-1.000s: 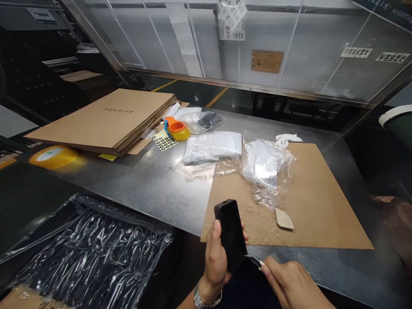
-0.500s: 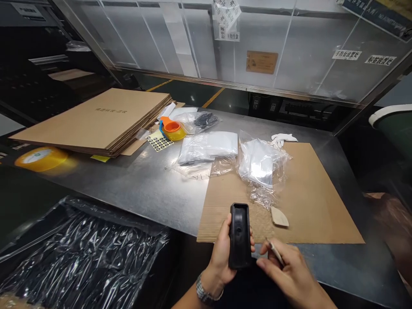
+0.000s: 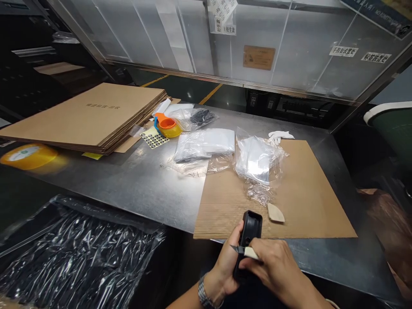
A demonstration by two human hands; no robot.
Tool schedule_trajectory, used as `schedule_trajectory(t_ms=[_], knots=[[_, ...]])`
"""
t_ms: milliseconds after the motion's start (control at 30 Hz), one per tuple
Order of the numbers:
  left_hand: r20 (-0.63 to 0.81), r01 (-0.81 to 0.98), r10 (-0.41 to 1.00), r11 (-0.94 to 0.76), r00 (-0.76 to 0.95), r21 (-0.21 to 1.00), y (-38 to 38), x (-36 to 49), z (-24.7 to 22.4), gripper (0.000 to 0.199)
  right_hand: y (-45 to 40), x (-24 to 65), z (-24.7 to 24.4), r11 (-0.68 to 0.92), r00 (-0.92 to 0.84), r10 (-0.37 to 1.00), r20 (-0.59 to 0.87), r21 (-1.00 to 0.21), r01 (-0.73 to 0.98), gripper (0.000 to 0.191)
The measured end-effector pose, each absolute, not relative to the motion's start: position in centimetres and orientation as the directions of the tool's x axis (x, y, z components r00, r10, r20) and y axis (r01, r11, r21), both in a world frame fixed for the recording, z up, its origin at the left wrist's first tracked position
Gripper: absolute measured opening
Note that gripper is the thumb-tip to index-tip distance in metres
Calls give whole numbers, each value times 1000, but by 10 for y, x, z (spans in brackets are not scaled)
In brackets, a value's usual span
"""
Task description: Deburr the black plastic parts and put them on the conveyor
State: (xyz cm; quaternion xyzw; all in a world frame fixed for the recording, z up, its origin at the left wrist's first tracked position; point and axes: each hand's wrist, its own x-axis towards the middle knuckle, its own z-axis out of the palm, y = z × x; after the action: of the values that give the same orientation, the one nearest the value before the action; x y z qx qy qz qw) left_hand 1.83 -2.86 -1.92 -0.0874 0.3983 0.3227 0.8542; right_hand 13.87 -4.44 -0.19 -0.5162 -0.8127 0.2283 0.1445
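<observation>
The left hand [image 3: 227,262] grips the black, hollow tray-shaped part [image 3: 252,227] just off the ribbed cardboard's [image 3: 309,193] near edge. The right hand [image 3: 278,262] clasps 1 pale-handled blade [image 3: 249,252] across it; bare cardboard spreads right of the beige wedge [image 3: 275,213].

Black case [image 3: 252,229]: moved rightward along the near edge of the cardboard sheet [image 3: 299,206] since both earlier views; now slanted, upper end right of its lower end, where half a second ago it stands nearly straight.
Left hand [image 3: 225,266]: moved rightward with the case.
Right hand [image 3: 275,262]: moved in from its place right of the case, half a second ago apart; now over the case's lower part.
Pale-handled knife [image 3: 250,252]: formerly clear of the case, now crosswise over it, blade pointing left.
</observation>
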Motion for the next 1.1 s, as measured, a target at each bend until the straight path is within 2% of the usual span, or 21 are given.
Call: schedule_trajectory(t_ms=[167, 233, 300, 333, 433, 533, 767, 967, 1100], knots=[[-772, -405, 427, 882, 471, 241, -37, 21, -19, 64, -32, 153, 1, 244, -339, 938, -70, -563, 790, 19], [-763, -404, 440, 878, 473, 257, -40, 22, -20, 62, -26, 159, 3, 203, -306, 949, -81, -588, 783, 18], [-736, -409, 451, 876, 505, 256, -41, 21, -22, 59, -21, 164, 5, 173, -307, 947, -97, -652, 738, 36], [-728, -400, 450, 879, 518, 259, -42, 21, -22, 60, -18, 167, 6, 168, -320, 942, -99, -688, 706, 38], [-729, -335, 412, 905, 547, 261, -44, 19, -23, 66, -12, 171, 8, 200, -385, 920, -78, -750, 630, 24], [-738, -280, 380, 923, 557, 264, -46, 17, -22, 68, -7, 173, 9, 230, -426, 903, -56, -774, 590, 34], [-715, -318, 417, 906, 561, 278, -46, 18, -25, 64, -3, 172, 7, 226, -458, 888, -35, -835, 502, 40], [-720, -299, 388, 919, 575, 256, -47, 19, -26, 63, -5, 175, 1, 216, -455, 889, -48, -833, 509, 28], [-724, -306, 398, 914, 564, 265, -46, 19, -23, 64, -5, 175, -5, 168, -355, 934, -36, -834, 526, 34]])
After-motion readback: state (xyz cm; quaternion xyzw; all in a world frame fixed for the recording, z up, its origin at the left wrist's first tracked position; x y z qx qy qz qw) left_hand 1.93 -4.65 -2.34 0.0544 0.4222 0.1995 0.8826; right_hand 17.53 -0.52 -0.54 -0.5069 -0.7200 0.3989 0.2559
